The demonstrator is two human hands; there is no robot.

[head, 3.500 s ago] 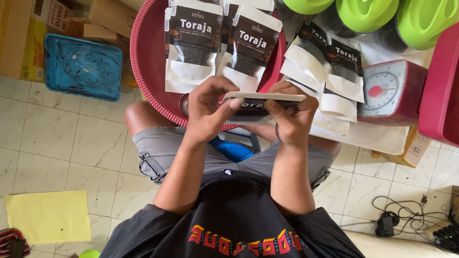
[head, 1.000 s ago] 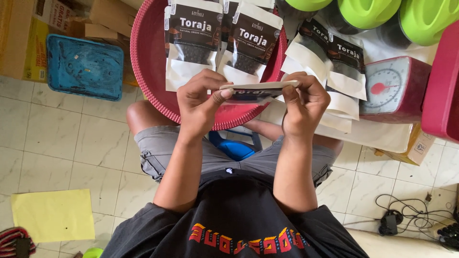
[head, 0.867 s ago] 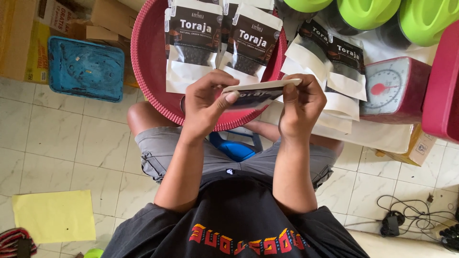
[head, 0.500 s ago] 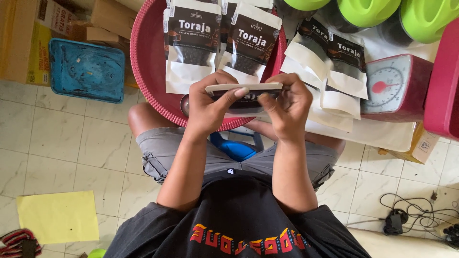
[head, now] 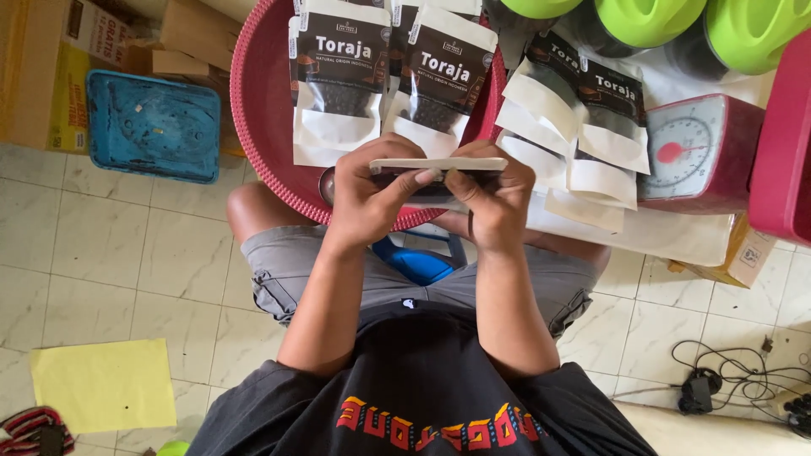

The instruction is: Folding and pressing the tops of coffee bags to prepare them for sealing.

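My left hand (head: 372,192) and my right hand (head: 495,201) both grip one flat white-and-black pouch (head: 437,165), held edge-up in front of me, thumbs pressed along its top strip. Just beyond it a large red round basin (head: 258,127) holds filled black-and-white pouches (head: 338,80) standing side by side. To the right, several more pouches (head: 574,127) lie overlapping on a white sheet.
A red kitchen scale (head: 697,152) stands at the right, with green-lidded jars (head: 642,17) behind it. A blue plastic lid (head: 152,127) and cardboard boxes (head: 51,59) sit at the left. A yellow paper sheet (head: 106,384) lies on the tiled floor; cables (head: 718,380) trail at lower right.
Both hands have kept hold of the pouch, shifting it slightly left and lower, with the fingers sliding along its top edge. Nothing else moved.
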